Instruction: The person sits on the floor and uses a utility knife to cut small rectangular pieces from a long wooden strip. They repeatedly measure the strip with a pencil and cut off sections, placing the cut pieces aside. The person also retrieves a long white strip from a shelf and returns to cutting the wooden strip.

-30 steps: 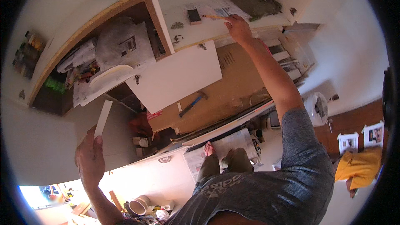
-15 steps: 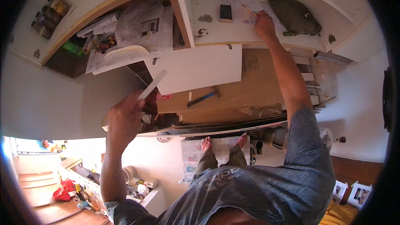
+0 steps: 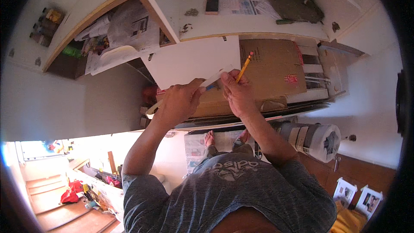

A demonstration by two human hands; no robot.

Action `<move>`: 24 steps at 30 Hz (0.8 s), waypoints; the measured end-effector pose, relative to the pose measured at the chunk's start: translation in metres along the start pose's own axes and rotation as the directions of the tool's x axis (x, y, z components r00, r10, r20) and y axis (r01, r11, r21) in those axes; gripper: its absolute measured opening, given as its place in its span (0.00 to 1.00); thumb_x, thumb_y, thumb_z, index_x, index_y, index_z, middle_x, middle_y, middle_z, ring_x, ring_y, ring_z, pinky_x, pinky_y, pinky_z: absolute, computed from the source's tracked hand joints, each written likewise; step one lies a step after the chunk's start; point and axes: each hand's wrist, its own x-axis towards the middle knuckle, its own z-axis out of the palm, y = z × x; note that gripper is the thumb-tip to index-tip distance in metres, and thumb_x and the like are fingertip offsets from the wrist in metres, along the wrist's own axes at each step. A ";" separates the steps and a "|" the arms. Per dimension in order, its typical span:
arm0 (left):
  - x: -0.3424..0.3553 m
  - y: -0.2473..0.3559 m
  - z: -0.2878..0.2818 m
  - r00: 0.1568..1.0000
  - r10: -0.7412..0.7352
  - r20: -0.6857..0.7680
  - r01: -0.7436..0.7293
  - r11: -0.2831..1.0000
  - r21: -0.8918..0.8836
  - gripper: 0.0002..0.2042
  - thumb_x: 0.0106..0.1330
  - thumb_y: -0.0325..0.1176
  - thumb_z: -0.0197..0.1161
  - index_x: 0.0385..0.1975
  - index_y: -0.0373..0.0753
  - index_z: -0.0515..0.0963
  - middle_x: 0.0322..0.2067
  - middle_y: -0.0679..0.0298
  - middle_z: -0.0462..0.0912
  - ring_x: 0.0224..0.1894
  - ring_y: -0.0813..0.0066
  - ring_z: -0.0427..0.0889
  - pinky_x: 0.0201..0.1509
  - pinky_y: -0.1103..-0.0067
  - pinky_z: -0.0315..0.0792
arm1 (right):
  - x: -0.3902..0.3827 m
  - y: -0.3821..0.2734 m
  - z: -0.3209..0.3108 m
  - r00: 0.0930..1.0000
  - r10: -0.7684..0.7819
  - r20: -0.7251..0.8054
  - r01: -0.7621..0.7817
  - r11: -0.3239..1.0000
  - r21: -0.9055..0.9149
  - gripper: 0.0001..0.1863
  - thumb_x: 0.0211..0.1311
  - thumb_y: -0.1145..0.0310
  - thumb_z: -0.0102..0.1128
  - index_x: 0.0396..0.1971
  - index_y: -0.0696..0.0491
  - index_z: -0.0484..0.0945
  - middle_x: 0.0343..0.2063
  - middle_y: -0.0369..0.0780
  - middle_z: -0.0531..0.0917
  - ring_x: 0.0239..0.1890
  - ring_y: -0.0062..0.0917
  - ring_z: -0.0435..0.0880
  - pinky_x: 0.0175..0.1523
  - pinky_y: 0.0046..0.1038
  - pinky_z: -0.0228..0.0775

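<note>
My left hand is closed on a thin white strip, which slants up and to the right out of its fingers. A pale curved piece, perhaps the strip's other end, shows behind the left wrist. My right hand is closed too, with a yellow pencil held between its fingers, pink eraser end up. The right thumb and fingertips meet the strip's upper end. Below the strip, a bit of blue hammer handle shows; my hands hide the rest.
A white panel and a cardboard box lie beyond my hands. On the upper shelf are a small black box, newspaper and a dark green bag. Papers fill the left compartment. A wrapped roll stands at right.
My right hand has picked up the pencil from the shelf and come down to the strip. My left hand has moved right with the strip, and the two hands now meet.
</note>
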 end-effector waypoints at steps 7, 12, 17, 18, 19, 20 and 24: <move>0.009 -0.041 0.029 0.926 0.150 0.347 -0.026 0.941 -0.337 0.17 0.74 0.38 0.67 0.57 0.36 0.81 0.34 0.54 0.90 0.35 0.69 0.91 0.46 0.68 0.83 | -0.008 -0.080 -0.040 0.984 -0.157 -0.089 0.166 0.980 0.107 0.10 0.72 0.63 0.71 0.37 0.41 0.75 0.27 0.23 0.77 0.19 0.09 0.66 0.22 0.18 0.56; 0.014 -0.082 0.057 0.835 0.033 0.550 0.331 0.767 -0.549 0.15 0.74 0.38 0.69 0.52 0.34 0.86 0.34 0.58 0.90 0.34 0.69 0.89 0.42 0.71 0.82 | -0.008 -0.173 -0.119 0.891 -0.377 -0.254 0.400 0.915 0.044 0.10 0.72 0.62 0.72 0.38 0.41 0.75 0.26 0.24 0.75 0.19 0.11 0.67 0.24 0.20 0.58; 0.030 -0.093 0.068 0.855 -0.098 0.510 0.356 0.825 -0.438 0.12 0.74 0.32 0.68 0.51 0.32 0.86 0.29 0.59 0.89 0.30 0.73 0.88 0.38 0.74 0.82 | 0.017 -0.226 -0.215 0.793 -0.431 -0.431 0.495 0.868 0.042 0.09 0.73 0.61 0.70 0.36 0.46 0.78 0.24 0.25 0.75 0.18 0.08 0.67 0.22 0.16 0.58; 0.037 -0.091 0.070 0.866 -0.124 0.485 0.353 0.838 -0.417 0.12 0.74 0.32 0.67 0.51 0.33 0.86 0.28 0.59 0.90 0.30 0.72 0.89 0.38 0.73 0.82 | 0.026 -0.233 -0.234 0.788 -0.444 -0.427 0.515 0.855 0.062 0.08 0.73 0.62 0.70 0.37 0.47 0.79 0.25 0.26 0.75 0.19 0.09 0.67 0.22 0.15 0.58; 0.046 -0.086 0.071 0.876 -0.148 0.458 0.350 0.850 -0.394 0.12 0.74 0.32 0.67 0.51 0.33 0.86 0.28 0.59 0.90 0.31 0.72 0.89 0.39 0.72 0.83 | 0.035 -0.238 -0.253 0.787 -0.444 -0.429 0.509 0.860 0.044 0.08 0.73 0.63 0.69 0.37 0.47 0.79 0.25 0.26 0.75 0.19 0.09 0.67 0.22 0.15 0.58; 0.056 -0.080 0.075 0.938 -0.118 0.327 0.219 0.931 -0.292 0.12 0.74 0.32 0.66 0.52 0.35 0.86 0.28 0.59 0.90 0.31 0.69 0.90 0.39 0.71 0.83 | 0.047 -0.242 -0.271 0.779 -0.436 -0.451 0.501 0.865 0.030 0.08 0.73 0.63 0.69 0.37 0.47 0.79 0.26 0.27 0.75 0.19 0.09 0.67 0.22 0.14 0.58; 0.102 -0.039 0.092 0.999 0.037 0.039 -0.041 0.993 0.109 0.13 0.74 0.34 0.65 0.54 0.41 0.85 0.29 0.57 0.90 0.32 0.60 0.91 0.41 0.64 0.83 | 0.103 -0.255 -0.331 0.722 -0.453 -0.524 0.552 0.833 0.040 0.07 0.70 0.64 0.71 0.40 0.48 0.82 0.30 0.29 0.80 0.26 0.15 0.75 0.23 0.18 0.60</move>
